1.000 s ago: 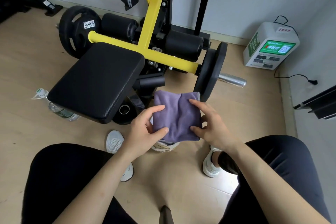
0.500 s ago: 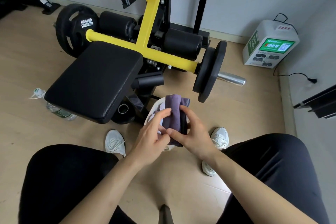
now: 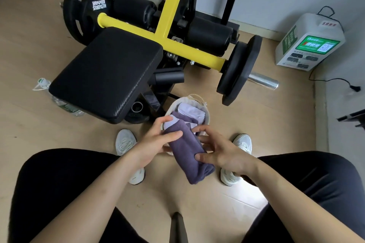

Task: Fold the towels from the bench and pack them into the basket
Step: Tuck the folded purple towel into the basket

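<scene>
Wood gym floor (image 3: 39,140), both hands' fingers (image 3: 171,134) grasping purple towel (image 3: 187,152) over basket (image 3: 206,118).

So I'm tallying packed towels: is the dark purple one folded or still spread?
Folded: the dark purple towel is a compact thick bundle between the left hand and right hand, above the basket.

Towel (image 3: 187,150): dark purple, plain. Towels inside basket (image 3: 190,111): pale lilac. Basket (image 3: 207,116): off-white liner, natural tan twine at rim. Bench pad (image 3: 104,73): black, fine woven texture. Frame bar (image 3: 171,45): bright yellow. Weight plates (image 3: 239,71): matte black; the left plate carries white lettering. Sleeve end (image 3: 263,83): bare silver metal. Shoes (image 3: 125,141): white. Trousers (image 3: 65,179): black. Floor (image 3: 29,144): light tan wood grain. Box (image 3: 308,43): white with green panels.
</scene>
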